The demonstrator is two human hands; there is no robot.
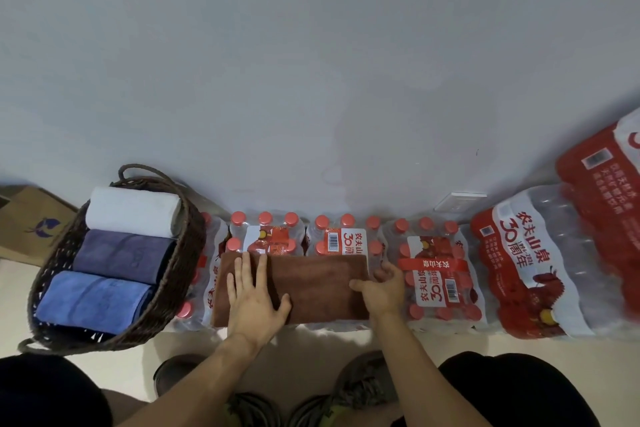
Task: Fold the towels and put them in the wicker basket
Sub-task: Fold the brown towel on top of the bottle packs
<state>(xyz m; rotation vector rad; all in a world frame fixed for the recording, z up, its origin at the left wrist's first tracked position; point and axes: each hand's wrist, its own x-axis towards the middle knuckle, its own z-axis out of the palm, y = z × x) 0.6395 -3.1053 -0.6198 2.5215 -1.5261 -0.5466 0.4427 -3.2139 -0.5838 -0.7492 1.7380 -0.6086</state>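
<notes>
The left hand lies flat with fingers spread on the brown towel, which rests on packs of water bottles. The right hand pinches the towel's right edge. The wicker basket, just left, holds three rolled towels.

Four towels, three in one wicker basket; two hands.

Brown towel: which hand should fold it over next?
Probably the right hand: it pinches the brown towel at its right edge, ready to lift it across. The left hand lies flat, pinning the other end.
</notes>
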